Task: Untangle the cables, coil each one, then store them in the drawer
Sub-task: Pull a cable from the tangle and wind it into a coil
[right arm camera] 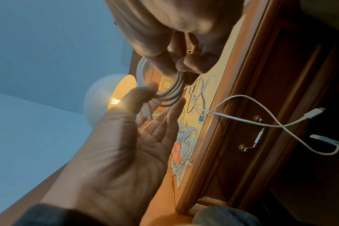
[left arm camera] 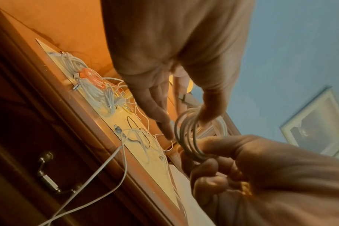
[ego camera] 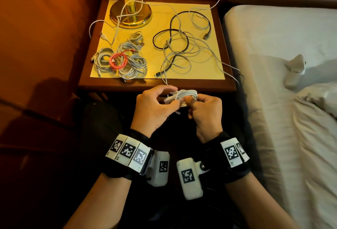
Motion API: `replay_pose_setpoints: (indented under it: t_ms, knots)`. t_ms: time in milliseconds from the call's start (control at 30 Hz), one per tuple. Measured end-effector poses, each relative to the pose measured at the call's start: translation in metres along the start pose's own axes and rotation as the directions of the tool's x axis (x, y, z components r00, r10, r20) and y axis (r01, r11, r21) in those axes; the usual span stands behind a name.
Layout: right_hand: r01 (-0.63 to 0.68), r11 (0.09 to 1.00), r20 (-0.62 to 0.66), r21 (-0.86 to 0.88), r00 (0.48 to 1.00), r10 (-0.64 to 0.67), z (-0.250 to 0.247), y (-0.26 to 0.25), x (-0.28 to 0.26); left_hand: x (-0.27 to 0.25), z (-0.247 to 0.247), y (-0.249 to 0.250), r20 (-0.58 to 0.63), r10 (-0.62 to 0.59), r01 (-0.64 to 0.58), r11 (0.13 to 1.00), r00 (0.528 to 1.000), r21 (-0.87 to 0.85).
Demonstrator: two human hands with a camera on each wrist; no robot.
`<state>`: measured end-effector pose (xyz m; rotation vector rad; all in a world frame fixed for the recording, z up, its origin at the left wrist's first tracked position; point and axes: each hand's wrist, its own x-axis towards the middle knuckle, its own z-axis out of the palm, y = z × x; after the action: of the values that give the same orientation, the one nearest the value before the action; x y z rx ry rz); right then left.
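Observation:
In front of the nightstand (ego camera: pixel 156 83) both hands hold a small coil of white cable (ego camera: pixel 186 93). My right hand (ego camera: pixel 193 102) grips one side of the loops (left arm camera: pixel 186 137) with curled fingers. My left hand (ego camera: pixel 170 95) pinches the other side (right arm camera: pixel 172 94), its thumb hooked through the coil. The cable's loose tail (right arm camera: pixel 242 120) hangs across the shut drawer front, beside the drawer handle (right arm camera: pixel 254 137). Several coiled cables, one of them red (ego camera: pixel 118 59), lie at the nightstand's front left. A black cable (ego camera: pixel 175 33) and white cables (ego camera: pixel 184 55) are tangled on its right half.
A brass lamp base (ego camera: pixel 130 13) stands at the back left of the nightstand, with a white cable looped round it. The bed (ego camera: pixel 273 101) runs close along the right, with a small white object (ego camera: pixel 295 70) lying on it. A wooden panel closes the left side.

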<state>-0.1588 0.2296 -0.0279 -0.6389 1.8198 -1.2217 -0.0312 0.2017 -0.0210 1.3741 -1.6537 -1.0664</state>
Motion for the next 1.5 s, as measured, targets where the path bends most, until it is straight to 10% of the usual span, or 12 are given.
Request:
replay_pose_setpoints:
  t_ms: [333, 800, 1100, 1500]
  knots:
    - [-0.137, 0.909, 0.126, 0.394, 0.988, 0.095, 0.004, -0.019, -0.014, 0.007, 0.001, -0.002, -0.102, -0.017, 0.015, 1.0, 0.995, -0.011]
    - [-0.069, 0.976, 0.423, 0.207, 0.906, -0.026, -0.009, -0.013, -0.009, 0.002, -0.015, 0.003, 0.349, -0.345, 0.49, 0.659, 0.871, -0.571]
    - [0.159, 0.983, -0.075, 0.091, 0.985, -0.152, 0.0, -0.006, -0.005, 0.002, -0.008, 0.012, 0.246, -0.342, 0.421, 0.716, 0.907, -0.556]
    - [0.389, 0.844, 0.069, -0.369, 0.917, -0.393, -0.006, -0.004, -0.005, 0.005, -0.011, 0.014, 0.361, -0.395, 0.531, 0.698, 0.845, -0.481]
